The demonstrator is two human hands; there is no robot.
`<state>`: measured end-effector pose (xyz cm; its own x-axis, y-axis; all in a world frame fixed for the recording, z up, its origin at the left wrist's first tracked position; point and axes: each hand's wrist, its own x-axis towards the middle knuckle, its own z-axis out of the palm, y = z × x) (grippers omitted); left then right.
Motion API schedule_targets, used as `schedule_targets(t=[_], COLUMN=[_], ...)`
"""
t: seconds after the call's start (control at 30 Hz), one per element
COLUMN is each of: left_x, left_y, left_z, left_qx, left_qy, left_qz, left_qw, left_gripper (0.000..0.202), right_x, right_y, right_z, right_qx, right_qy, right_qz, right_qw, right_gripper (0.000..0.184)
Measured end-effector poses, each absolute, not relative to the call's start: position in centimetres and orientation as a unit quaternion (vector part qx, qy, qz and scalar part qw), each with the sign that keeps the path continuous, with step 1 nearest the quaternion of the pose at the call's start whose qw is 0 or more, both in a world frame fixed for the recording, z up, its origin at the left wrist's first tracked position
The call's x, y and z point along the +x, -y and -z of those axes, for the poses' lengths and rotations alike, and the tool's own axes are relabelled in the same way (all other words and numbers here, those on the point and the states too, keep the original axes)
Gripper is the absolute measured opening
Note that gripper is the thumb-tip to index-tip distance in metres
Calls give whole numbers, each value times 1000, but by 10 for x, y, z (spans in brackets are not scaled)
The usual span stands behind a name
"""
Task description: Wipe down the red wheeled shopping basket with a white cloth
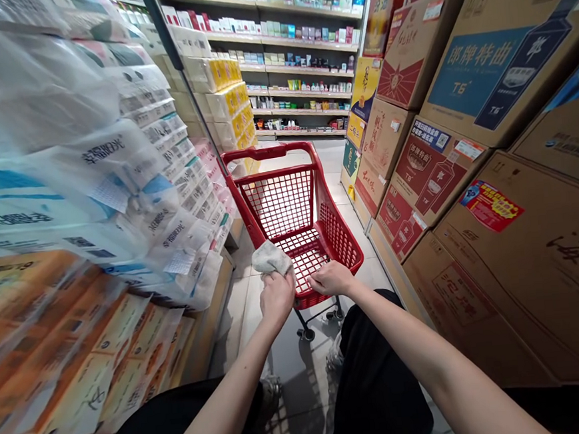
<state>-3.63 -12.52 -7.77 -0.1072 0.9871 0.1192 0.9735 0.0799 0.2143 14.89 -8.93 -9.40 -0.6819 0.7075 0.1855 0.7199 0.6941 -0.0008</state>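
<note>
Cloth (271,257), pale grey and bunched, sits in my left hand (277,297), poking out beyond its knuckles beside the red shopping cart (338,230). From my remote view, the right hand (330,278) has curled fingers at the cart's near end; I cannot tell whether they grip anything.
</note>
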Motion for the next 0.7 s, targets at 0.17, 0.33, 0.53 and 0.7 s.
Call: schedule_targets(t=[0.17, 0.33, 0.53, 0.7], left_x=[-39, -53, -59, -67], left_y=[107, 76, 92, 120], left_z=[63, 54, 80, 97], left_qx=[613, 573, 683, 818], left_qy=[-777, -806, -716, -556], left_qz=[-98, -106, -141, -146], left_qw=[108, 107, -33, -30], left_gripper=[51, 53, 50, 56], right_x=[153, 145, 139, 145], right_y=[94, 91, 75, 64], right_z=[97, 93, 85, 77], right_qx=[-375, -379, -422, -451], right_qy=[921, 920, 904, 891], right_qz=[51, 27, -14, -35], right_qw=[93, 98, 76, 46], right_gripper=[49, 52, 46, 43])
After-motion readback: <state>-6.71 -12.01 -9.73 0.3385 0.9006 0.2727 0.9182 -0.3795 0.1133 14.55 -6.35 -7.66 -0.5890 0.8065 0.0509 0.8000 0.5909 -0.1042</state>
